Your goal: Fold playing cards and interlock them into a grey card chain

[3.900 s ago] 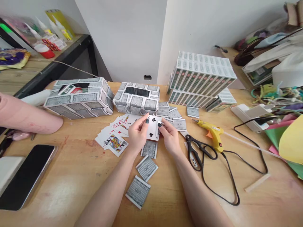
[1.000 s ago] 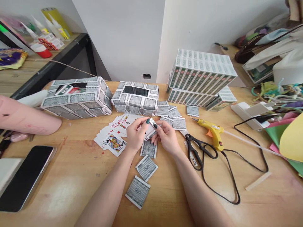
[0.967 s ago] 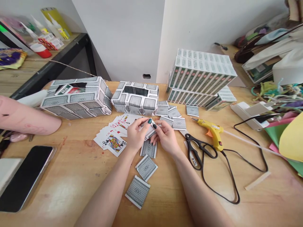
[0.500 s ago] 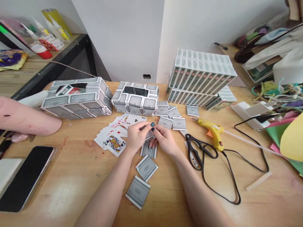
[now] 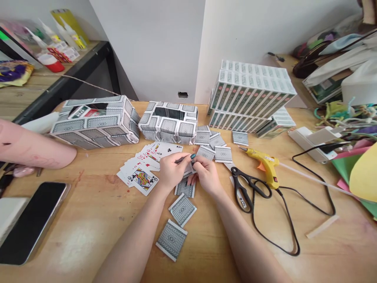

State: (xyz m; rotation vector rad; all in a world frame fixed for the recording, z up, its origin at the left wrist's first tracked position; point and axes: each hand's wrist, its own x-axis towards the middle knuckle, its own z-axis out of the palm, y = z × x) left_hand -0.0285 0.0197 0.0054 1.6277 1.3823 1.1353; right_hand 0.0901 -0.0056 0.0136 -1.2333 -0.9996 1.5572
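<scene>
My left hand [image 5: 173, 168] and my right hand [image 5: 207, 173] meet over the middle of the table, both closed on one playing card [image 5: 188, 169] that my fingers largely cover. Below them lies a folded card [image 5: 185, 189], with another folded card [image 5: 183, 210] and a third square one [image 5: 172, 239] nearer me. Left of my left hand, loose playing cards [image 5: 143, 177] are fanned face up, a queen of clubs on top. Several more folded cards [image 5: 223, 154] lie beyond my right hand.
Two boxes covered in folded cards, one long [image 5: 97, 122] and one shorter [image 5: 169, 125], stand at the back. Stacked card packs [image 5: 253, 92] rise behind right. Black scissors [image 5: 247, 188], a yellow glue gun [image 5: 265, 165] with its cord and a power strip [image 5: 315, 142] lie right; a phone [image 5: 32, 222] left.
My fingers have shifted slightly on the card, and a little more of it shows between my hands. The things lying on the table stay where they were.
</scene>
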